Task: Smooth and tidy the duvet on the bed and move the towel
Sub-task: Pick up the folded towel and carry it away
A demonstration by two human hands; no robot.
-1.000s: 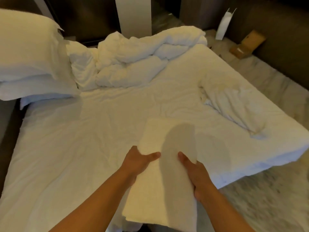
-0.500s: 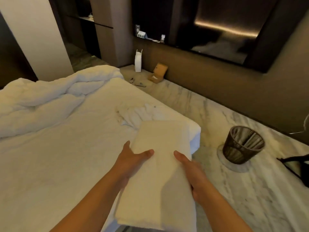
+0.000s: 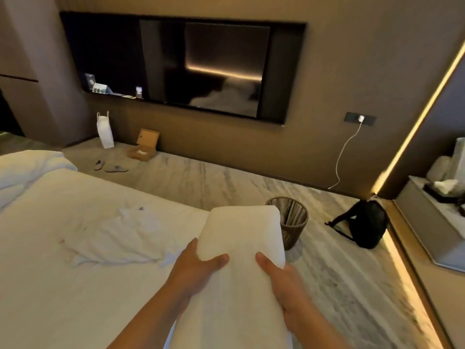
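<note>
Each thumb lies curled over the top of the one folded towel while the other fingers are hidden beneath it, so the left hand and the right hand clasp it from both sides, probably to keep the folds from slipping during the carry. The towel is held in the air at the corner of the bed, its far end overlapping the woven wastebasket in view. On the mattress one crumpled white cloth lies loose, and the bunched duvet sits at the left edge, not yet spread, by my judgement. On the floor I count two slippers, one white paper bag, one cardboard box and one black backpack.
</note>
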